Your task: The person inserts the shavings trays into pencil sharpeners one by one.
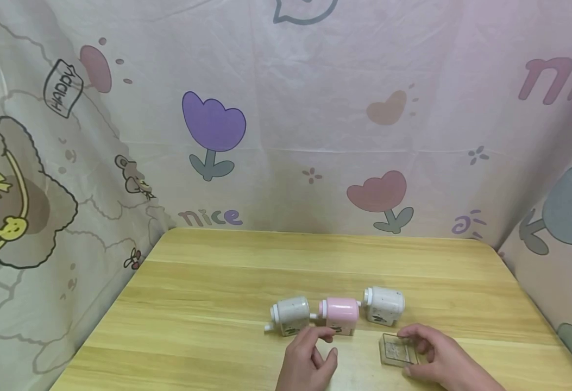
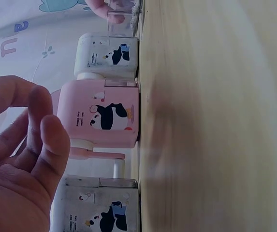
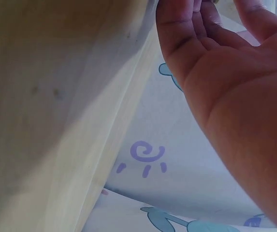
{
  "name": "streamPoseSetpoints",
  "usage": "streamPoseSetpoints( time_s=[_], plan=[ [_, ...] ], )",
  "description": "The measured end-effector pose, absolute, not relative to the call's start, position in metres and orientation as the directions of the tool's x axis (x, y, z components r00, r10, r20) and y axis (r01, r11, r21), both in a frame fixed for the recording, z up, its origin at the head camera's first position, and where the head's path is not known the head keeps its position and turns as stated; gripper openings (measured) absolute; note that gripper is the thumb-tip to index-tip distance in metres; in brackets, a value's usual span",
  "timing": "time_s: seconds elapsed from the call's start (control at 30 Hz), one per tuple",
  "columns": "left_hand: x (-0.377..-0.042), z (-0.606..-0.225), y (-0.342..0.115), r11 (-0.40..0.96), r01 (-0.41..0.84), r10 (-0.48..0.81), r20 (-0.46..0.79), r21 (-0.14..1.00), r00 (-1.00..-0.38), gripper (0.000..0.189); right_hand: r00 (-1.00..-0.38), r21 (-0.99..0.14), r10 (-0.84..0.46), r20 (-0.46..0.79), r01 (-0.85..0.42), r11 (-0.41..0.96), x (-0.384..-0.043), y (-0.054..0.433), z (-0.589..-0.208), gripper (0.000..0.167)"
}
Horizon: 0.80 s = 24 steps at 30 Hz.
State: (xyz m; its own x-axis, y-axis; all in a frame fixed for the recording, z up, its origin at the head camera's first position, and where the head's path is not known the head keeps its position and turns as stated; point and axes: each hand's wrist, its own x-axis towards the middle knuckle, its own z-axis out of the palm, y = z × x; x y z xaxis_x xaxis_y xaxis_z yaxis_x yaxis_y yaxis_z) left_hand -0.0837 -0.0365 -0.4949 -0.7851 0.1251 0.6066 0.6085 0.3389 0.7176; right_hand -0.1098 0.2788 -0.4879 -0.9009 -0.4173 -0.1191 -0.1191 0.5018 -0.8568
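Observation:
Three crank pencil sharpeners with panda prints stand on the table: a greyish one (image 1: 295, 309) at left, a pink one (image 1: 343, 308) in the middle, a white one (image 1: 387, 305) at right. My right hand (image 1: 437, 353) pinches a small clear shavings drawer (image 1: 388, 355) between thumb and fingers, in front of the white sharpener. Shavings show inside the drawer (image 2: 121, 26) in the left wrist view. My left hand (image 1: 307, 358) hovers before the pink sharpener (image 2: 99, 116), fingers loosely bent, holding nothing. In the right wrist view my right hand (image 3: 244, 96) largely hides the drawer.
The wooden table (image 1: 193, 282) has a light yellow grain. A printed cloth (image 1: 295, 108) with tulips and cartoon figures hangs behind it and along both sides.

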Motion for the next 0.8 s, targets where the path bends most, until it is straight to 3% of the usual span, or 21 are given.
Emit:
streamPoseSetpoints(
  time_s=[0.43,0.7,0.8],
  plan=[
    [-0.082,-0.488,-0.031,0.349,0.611,0.243,0.56,0.711,-0.792,0.031,-0.899,-0.852,-0.41,-0.157,-0.086,0.516,-0.11,0.277,-0.488,0.057],
    [-0.091,-0.46,-0.01,0.391,0.749,0.408,0.629,0.536,-0.662,0.039,-0.903,-0.85,-0.406,-0.143,-0.098,0.518,-0.109,0.276,-0.488,0.058],
    [-0.101,-0.441,-0.002,0.459,0.753,0.466,0.594,0.472,-0.656,0.041,-0.899,-0.852,-0.413,-0.143,-0.1,0.513,-0.11,0.276,-0.488,0.058]
  ],
)
